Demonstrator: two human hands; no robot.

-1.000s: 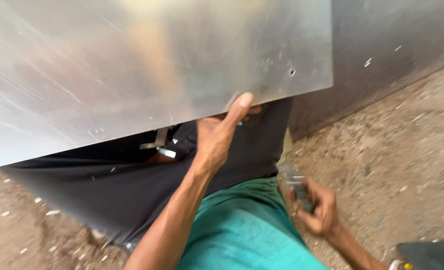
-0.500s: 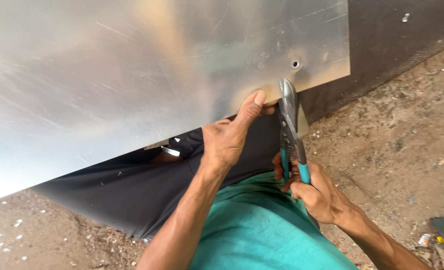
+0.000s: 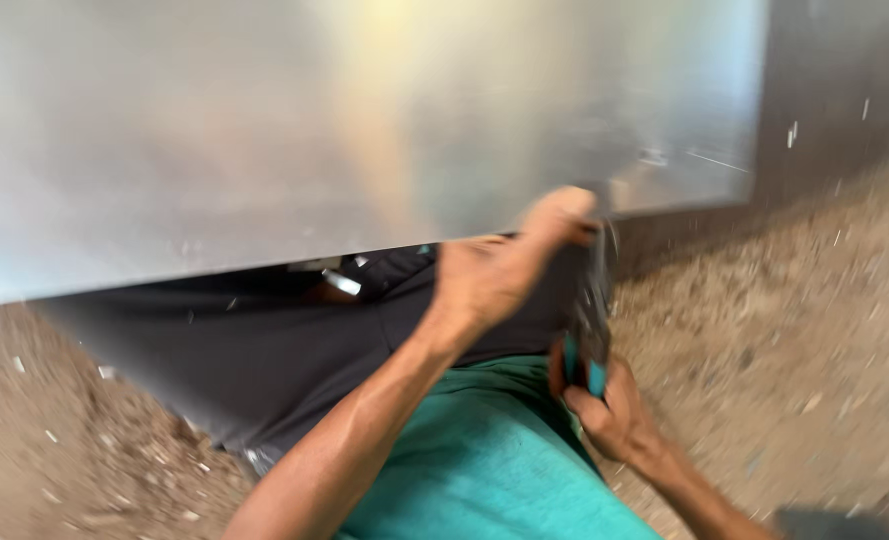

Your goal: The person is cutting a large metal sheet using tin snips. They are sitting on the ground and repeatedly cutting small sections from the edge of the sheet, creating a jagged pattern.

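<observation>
My L hand [image 3: 489, 275] grips the lower edge of the metal sheet [image 3: 264, 130], thumb up on its face, other fingers curled under the edge, pinching it. The sheet fills the top of view, over my lap w/ dark trousers [image 3: 264, 360]. My R hand [image 3: 604, 405] is wrapped tight round the teal handles of the snips [image 3: 592, 320], blades up at the sheet edge just beside my L thumb. Blurry; can't tell if the blades bite. Dirt ground [image 3: 794, 350] around.
</observation>
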